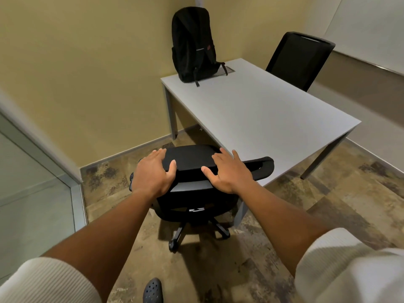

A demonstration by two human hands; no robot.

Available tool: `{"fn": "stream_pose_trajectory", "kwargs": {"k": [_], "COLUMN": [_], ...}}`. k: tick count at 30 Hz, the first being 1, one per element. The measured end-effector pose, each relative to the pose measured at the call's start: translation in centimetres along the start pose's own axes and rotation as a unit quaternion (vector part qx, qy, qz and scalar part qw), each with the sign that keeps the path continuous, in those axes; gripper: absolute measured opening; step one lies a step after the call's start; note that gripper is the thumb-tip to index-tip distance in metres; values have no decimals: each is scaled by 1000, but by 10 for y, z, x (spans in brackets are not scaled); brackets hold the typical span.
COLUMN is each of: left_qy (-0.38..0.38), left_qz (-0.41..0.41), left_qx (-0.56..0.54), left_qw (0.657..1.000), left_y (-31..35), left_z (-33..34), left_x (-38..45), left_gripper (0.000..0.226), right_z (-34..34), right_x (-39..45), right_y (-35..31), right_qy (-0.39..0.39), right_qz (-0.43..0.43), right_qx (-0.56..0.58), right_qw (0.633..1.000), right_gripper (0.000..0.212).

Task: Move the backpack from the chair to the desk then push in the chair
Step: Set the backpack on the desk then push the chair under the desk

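A black backpack [192,43] stands upright on the far left corner of the grey desk [262,114], leaning against the yellow wall. A black swivel chair [192,160] sits at the desk's near edge, its backrest top towards me and its seat partly under the desktop. My left hand [153,172] lies over the left part of the backrest top, fingers curled over it and thumb apart. My right hand [229,171] rests on the right part of the backrest top with fingers spread.
A second black chair [299,59] stands at the desk's far side. A glass partition with a metal frame [72,189] runs along the left. My dark shoe [153,290] shows at the bottom on the mottled brown floor.
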State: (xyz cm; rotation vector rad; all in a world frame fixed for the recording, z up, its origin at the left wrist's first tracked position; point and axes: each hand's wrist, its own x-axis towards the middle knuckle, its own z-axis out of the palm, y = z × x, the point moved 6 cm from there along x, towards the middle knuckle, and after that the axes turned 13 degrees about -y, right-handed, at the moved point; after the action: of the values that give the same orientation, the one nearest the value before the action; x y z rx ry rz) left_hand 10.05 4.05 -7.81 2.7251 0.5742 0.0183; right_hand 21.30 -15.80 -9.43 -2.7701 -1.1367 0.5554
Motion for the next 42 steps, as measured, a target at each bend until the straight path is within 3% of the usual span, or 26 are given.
{"fn": "stream_pose_trajectory", "kwargs": {"k": [7,26,42], "left_qy": [-24,-124,-134], "left_qz": [28,182,267], "left_qx": [-5,21,35], "left_qw": [999,975,954], "left_y": [-27,-83,-101], "left_z": [-10,-35,-52], "left_x": [49,219,352], "left_gripper": [65,59,71], "right_z": [-22,-39,-61], "right_x": [16,134,239], "right_y": [-14,-53,-62], "right_qy": [125,97,66], "right_qz": [121,299,372], "right_qx": [99,105,136], "right_qw": [980,943,916], "right_gripper": [71,74,80]}}
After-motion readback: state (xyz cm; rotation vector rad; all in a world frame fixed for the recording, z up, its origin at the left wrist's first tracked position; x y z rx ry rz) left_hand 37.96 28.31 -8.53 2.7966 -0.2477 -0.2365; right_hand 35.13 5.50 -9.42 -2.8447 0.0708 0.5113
